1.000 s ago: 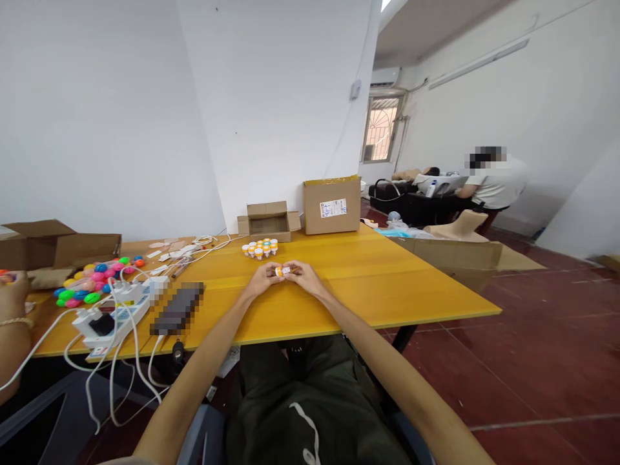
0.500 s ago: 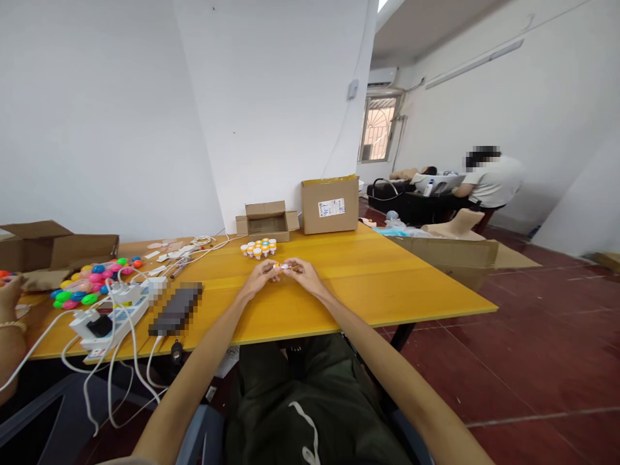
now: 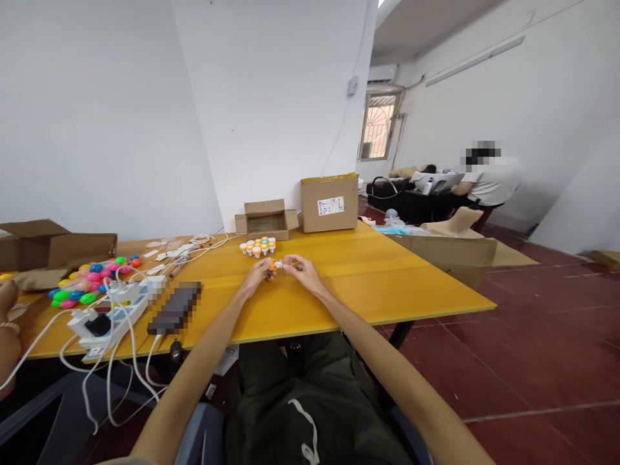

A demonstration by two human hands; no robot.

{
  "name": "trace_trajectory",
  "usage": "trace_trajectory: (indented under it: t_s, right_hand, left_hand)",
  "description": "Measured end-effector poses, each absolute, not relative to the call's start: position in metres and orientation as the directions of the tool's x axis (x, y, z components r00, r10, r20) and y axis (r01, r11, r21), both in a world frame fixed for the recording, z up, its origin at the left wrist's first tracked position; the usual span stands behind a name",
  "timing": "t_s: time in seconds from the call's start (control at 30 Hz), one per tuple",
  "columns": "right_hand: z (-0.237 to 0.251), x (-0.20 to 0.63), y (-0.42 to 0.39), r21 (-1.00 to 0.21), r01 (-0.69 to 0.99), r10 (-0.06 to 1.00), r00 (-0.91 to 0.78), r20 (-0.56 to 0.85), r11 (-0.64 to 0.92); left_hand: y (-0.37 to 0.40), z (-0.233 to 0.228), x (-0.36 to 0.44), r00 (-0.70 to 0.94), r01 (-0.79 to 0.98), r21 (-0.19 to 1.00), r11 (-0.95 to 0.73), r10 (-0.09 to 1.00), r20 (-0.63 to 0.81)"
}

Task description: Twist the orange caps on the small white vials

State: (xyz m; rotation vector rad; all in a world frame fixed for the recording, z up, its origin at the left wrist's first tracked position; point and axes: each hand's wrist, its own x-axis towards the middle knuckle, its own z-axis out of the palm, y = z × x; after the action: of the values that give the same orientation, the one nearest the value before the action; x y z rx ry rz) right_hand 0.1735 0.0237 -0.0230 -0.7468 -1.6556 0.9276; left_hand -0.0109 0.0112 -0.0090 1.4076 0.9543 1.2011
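Between my hands, just above the table, is a small orange-and-white bulb-shaped piece (image 3: 274, 265). My left hand (image 3: 256, 279) pinches its orange end. The fingers of my right hand (image 3: 301, 274) are closed at its white end, partly hiding it. Beyond my left hand, a cluster of several similar pieces (image 3: 256, 252) stands close together on the table, with white round tops and orange or teal bands.
On the yellow table (image 3: 378, 278) are an open small carton (image 3: 268, 232), a closed cardboard box (image 3: 330, 205), a phone (image 3: 175, 308), a power strip (image 3: 130, 310) with tangled white cables, and colourful balls (image 3: 92, 281). Another person's hand (image 3: 7, 297) is at far left; someone sits at back right.
The piece has turned in my fingers and shows more of its orange part. My right fingers have shifted slightly at its white end. The cluster stays where it was.
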Motion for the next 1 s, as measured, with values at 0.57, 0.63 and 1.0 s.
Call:
trace_trajectory:
  t_s: [0.57,0.63,1.0]
  right_hand:
    - [-0.053,0.192,0.041,-0.522,0.711,0.801,-0.096,0.591,0.471]
    - [-0.051,0.189,0.040,-0.536,0.703,0.811,-0.101,0.576,0.468]
    - [-0.018,0.179,0.011,-0.535,0.407,0.668,-0.362,0.650,0.740]
  left_hand:
    - [0.001,0.000,-0.006,0.147,-0.202,0.961,-0.191,0.964,0.223]
    - [0.001,-0.002,-0.005,0.148,-0.153,0.966,-0.208,0.962,0.231]
    - [0.010,-0.018,0.000,0.245,0.015,0.964,-0.266,0.936,0.254]
